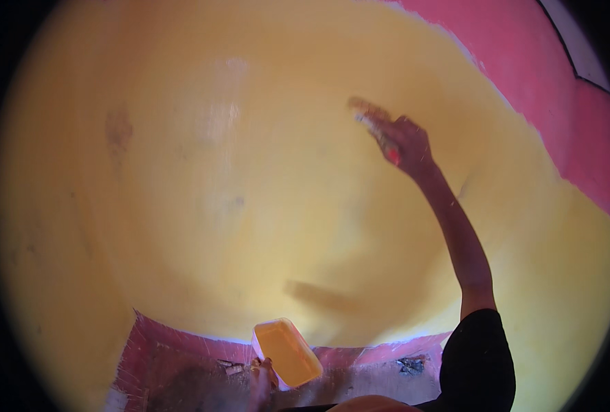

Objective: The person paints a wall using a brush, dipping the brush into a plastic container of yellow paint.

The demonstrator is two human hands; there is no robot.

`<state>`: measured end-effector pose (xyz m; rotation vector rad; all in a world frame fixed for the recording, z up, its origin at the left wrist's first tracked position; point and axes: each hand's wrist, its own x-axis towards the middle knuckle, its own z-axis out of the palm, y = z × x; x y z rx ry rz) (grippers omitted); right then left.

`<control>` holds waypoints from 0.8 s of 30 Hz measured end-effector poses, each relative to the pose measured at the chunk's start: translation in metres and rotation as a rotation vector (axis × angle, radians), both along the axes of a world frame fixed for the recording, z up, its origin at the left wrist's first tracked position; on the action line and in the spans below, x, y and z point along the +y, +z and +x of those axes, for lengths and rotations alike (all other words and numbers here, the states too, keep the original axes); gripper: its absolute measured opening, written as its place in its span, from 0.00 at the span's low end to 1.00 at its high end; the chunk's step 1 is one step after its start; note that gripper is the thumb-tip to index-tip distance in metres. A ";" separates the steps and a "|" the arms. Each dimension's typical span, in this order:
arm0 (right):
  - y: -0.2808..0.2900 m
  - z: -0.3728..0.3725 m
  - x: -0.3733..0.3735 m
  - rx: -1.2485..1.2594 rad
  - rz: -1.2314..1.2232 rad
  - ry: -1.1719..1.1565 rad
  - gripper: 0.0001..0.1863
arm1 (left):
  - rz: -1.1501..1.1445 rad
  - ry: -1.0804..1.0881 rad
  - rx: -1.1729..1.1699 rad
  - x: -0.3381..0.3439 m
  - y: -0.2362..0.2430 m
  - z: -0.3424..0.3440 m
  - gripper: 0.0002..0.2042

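Note:
My right hand is raised on an outstretched arm in front of the yellow wall. Its fingers are wrapped round the handle of a paintbrush, whose bristles point up and left at the wall and are blurred. Low down, my left hand grips the left edge of a rectangular tub with a pale rim. The tub is tilted, and yellow paint shows inside it. Dark smudges and glossy streaks mark parts of the yellow surface.
A pink wall band borders the yellow at the upper right. Along the bottom runs a paint-spattered pink skirting above a grey floor. Dark debris lies on the floor at right, and small scraps lie left of the tub.

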<state>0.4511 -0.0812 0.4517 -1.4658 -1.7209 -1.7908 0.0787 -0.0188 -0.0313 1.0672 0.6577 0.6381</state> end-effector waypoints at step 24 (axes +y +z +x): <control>-0.077 0.039 0.058 0.222 0.040 -0.162 0.21 | -0.029 0.017 0.161 0.024 0.020 -0.051 0.15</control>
